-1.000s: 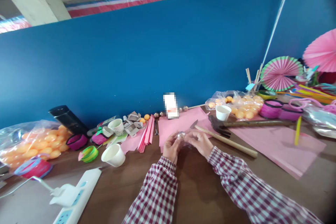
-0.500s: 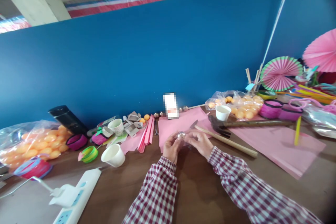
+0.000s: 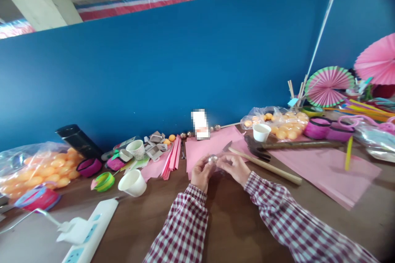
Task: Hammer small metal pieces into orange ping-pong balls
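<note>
A shiny silver metal ball (image 3: 212,158) is pinched between the thumb and fingers of my left hand (image 3: 201,173), above the brown table. Right beside it, the thumb and fingertips of my right hand (image 3: 236,168) are pressed together near the ball. Something clear, perhaps thin plastic, shows faintly below the fingers, too blurred to name. Beyond my hands lies a pink paper sheet (image 3: 200,150). A hammer-like tool with a wooden handle (image 3: 271,166) rests just right of my right hand, its pointed metal head towards the sheet.
A claw hammer (image 3: 296,144) lies to the right, across another pink sheet (image 3: 333,176). White paper cups (image 3: 132,183) and bags of orange balls (image 3: 52,170) stand on both sides. A power strip (image 3: 95,226) is at front left. Several metal balls (image 3: 217,128) line the blue partition (image 3: 197,57).
The view has shifted very slightly. Both hands keep the same pose around the metal ball, and nothing on the table has visibly moved.
</note>
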Motion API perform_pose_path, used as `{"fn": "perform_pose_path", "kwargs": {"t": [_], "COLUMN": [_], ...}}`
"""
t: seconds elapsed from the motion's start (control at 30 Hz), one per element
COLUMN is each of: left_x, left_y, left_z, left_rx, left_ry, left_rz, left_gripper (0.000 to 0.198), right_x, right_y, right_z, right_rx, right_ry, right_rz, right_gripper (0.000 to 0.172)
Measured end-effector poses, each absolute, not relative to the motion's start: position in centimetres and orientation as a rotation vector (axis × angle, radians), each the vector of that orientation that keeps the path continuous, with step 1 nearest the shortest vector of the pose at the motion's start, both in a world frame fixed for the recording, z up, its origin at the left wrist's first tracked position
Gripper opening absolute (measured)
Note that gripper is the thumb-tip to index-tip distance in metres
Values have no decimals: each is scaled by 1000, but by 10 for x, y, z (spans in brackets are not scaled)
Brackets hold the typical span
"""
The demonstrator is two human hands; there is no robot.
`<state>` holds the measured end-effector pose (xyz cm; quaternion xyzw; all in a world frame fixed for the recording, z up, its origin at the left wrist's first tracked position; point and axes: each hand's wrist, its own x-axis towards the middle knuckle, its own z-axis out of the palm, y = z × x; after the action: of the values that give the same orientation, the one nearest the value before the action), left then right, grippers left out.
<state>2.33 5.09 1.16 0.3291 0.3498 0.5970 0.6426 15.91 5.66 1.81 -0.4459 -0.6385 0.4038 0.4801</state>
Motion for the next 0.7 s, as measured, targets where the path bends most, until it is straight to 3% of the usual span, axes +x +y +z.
{"fn": "perform_pose_path", "kwargs": {"t": [0.37, 0.57, 0.7], "left_x": [24, 24, 24], "left_y": [52, 52, 52], "left_z": [8, 7, 7], "left_rx": [785, 788, 796], "left_ry": [812, 823, 828], "left_rz": [1385, 1381, 1385], "left_gripper": [38, 38, 39], "right_x": [157, 156, 157], "right_y": [54, 54, 53], "right_z": [21, 23, 25], "right_rx": [-1100, -1017, -1053], "right_ry": [-1447, -1427, -1471], "right_rz": [1047, 1113, 1058], "right_gripper": [22, 37, 37]}}
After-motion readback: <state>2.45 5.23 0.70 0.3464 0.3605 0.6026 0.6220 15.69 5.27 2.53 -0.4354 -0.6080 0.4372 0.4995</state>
